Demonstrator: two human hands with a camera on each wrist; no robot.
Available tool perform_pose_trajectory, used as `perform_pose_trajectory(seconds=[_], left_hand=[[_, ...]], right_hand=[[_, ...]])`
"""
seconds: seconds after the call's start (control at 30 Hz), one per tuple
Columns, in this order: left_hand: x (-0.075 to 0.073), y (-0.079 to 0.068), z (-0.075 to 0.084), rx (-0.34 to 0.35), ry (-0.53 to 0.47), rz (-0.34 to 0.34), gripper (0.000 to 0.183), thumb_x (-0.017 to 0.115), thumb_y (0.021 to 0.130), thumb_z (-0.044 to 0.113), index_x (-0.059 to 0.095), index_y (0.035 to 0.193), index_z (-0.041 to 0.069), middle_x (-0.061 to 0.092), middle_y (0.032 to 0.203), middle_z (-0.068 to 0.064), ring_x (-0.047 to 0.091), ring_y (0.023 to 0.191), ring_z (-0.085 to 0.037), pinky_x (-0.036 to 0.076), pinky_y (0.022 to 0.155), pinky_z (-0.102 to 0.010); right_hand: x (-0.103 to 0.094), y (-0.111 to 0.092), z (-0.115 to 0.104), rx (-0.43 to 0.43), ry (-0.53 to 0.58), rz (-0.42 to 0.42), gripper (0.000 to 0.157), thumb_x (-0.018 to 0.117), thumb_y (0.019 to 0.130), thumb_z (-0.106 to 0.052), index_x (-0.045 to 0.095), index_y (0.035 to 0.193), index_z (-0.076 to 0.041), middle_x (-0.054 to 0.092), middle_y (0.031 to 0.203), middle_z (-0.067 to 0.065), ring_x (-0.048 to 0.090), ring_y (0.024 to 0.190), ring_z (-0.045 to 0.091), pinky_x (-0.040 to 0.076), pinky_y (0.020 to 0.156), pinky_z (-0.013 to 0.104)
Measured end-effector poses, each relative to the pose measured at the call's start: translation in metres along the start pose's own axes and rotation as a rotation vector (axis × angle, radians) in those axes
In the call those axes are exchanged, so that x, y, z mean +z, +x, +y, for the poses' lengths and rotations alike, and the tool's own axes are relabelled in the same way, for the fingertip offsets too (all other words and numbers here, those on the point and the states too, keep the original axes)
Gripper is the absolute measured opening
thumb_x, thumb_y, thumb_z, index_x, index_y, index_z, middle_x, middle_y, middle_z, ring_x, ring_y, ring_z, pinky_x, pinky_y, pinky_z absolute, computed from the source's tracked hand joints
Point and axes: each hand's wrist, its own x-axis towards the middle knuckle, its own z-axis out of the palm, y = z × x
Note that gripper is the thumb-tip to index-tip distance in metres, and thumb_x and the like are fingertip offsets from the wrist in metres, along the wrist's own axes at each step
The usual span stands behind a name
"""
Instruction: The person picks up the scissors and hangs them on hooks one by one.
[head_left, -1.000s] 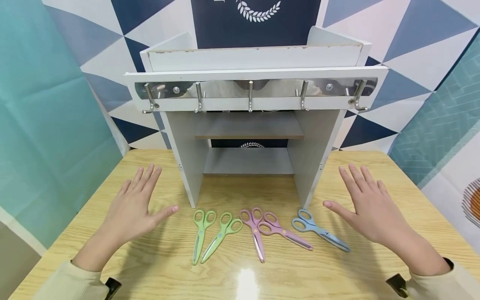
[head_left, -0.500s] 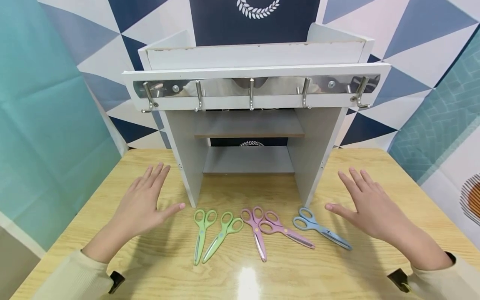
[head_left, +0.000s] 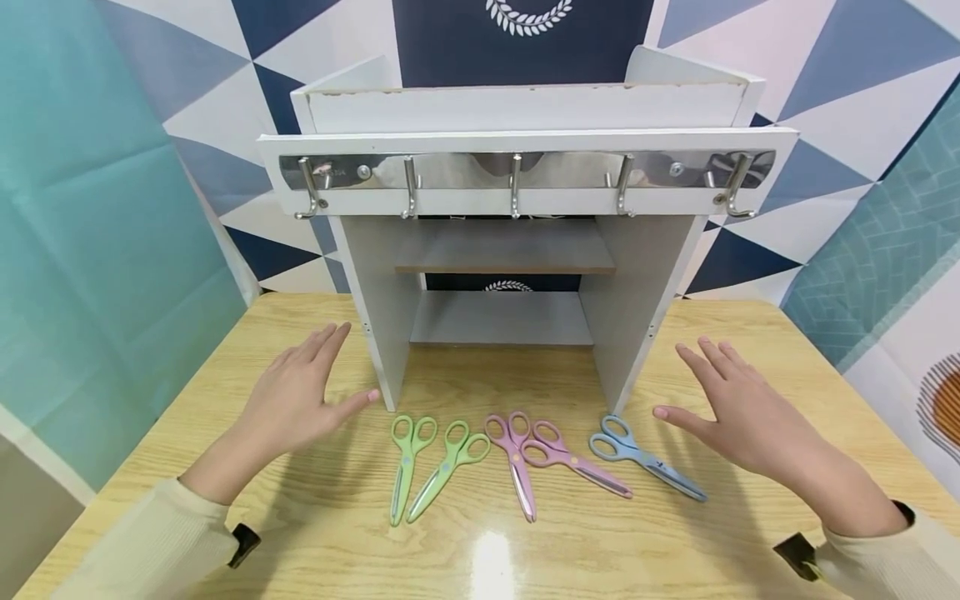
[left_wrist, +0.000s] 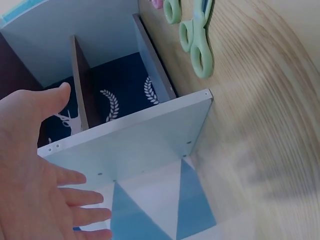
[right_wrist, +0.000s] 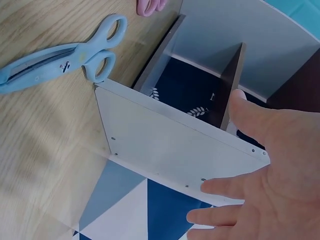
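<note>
Both hands hover over the wooden table with fingers spread and nothing in them. The left hand [head_left: 296,400] is at the left of the white shelf unit [head_left: 517,200], thumb pointing toward a green pair of scissors [head_left: 405,467]. A second green pair of scissors [head_left: 446,475] lies beside it. In the middle are a pink pair of scissors [head_left: 516,467] and another pink pair of scissors [head_left: 577,462], their handles close together. The right hand [head_left: 750,408] is beside the blue scissors [head_left: 645,458], whose handles are near the unit's right side panel, as the right wrist view also shows.
A metal rail [head_left: 465,172] with several hooks runs across the unit's front top. Inside are a middle shelf [head_left: 510,250] and a lower shelf [head_left: 502,321]. A patterned backdrop [head_left: 202,167] stands behind the wooden table [head_left: 585,558].
The left hand has moved right, closer to the green scissors, and turned slightly. The right hand stays nearly in place. The scissors have not moved on the table; the head view has shifted slightly.
</note>
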Motion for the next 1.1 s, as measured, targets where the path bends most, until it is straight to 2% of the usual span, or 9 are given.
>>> perform_pose_trajectory(seconds=[0.23,0.4,0.53,0.67,0.83,1.1], left_hand=[[0.004,0.008,0.004,-0.001,-0.042,0.045,0.085,0.064,0.085,0.05,0.035,0.145,-0.002,0.044,0.144,-0.029,0.048,0.128,-0.047,0.043,0.102,-0.06],[0.004,0.011,0.009,-0.066,-0.114,0.05,0.08,0.061,0.088,0.048,0.035,0.145,-0.001,0.051,0.139,-0.028,0.053,0.122,-0.046,0.049,0.092,-0.059],[0.003,0.013,0.012,-0.112,-0.17,0.095,0.07,0.058,0.091,0.045,0.04,0.142,0.0,0.055,0.135,-0.025,0.056,0.12,-0.044,0.052,0.086,-0.058],[0.004,0.019,0.014,-0.116,-0.214,0.144,0.064,0.058,0.091,0.042,0.045,0.138,0.0,0.06,0.131,-0.023,0.061,0.115,-0.041,0.053,0.083,-0.056],[0.005,0.029,0.017,-0.122,-0.283,0.161,0.059,0.058,0.091,0.04,0.048,0.136,0.003,0.062,0.128,-0.022,0.062,0.114,-0.037,0.053,0.086,-0.053],[0.004,0.036,0.021,-0.142,-0.378,0.173,0.053,0.057,0.092,0.034,0.05,0.133,0.001,0.063,0.125,-0.023,0.06,0.118,-0.037,0.05,0.093,-0.054]], right_hand=[[-0.003,0.003,0.0,-0.016,-0.005,-0.044,0.093,0.06,0.086,-0.058,0.029,0.147,0.004,0.019,0.151,0.039,0.016,0.139,0.058,0.026,0.103,0.073],[-0.004,0.004,0.0,-0.027,-0.024,-0.064,0.091,0.059,0.086,-0.058,0.03,0.147,0.003,0.02,0.15,0.039,0.018,0.139,0.057,0.028,0.101,0.074],[-0.004,0.005,0.001,-0.042,-0.034,-0.064,0.089,0.059,0.086,-0.058,0.034,0.145,0.003,0.024,0.15,0.038,0.02,0.137,0.058,0.027,0.103,0.073],[-0.003,0.006,0.003,-0.057,-0.031,-0.049,0.086,0.062,0.085,-0.056,0.039,0.142,0.004,0.028,0.148,0.038,0.024,0.135,0.059,0.024,0.104,0.073],[0.001,0.006,0.008,-0.07,-0.041,-0.046,0.084,0.064,0.084,-0.055,0.043,0.139,0.006,0.031,0.145,0.04,0.028,0.132,0.059,0.025,0.103,0.072],[0.007,0.004,0.01,-0.066,-0.049,-0.059,0.082,0.063,0.085,-0.055,0.045,0.138,0.004,0.033,0.144,0.04,0.032,0.13,0.06,0.031,0.101,0.071]])
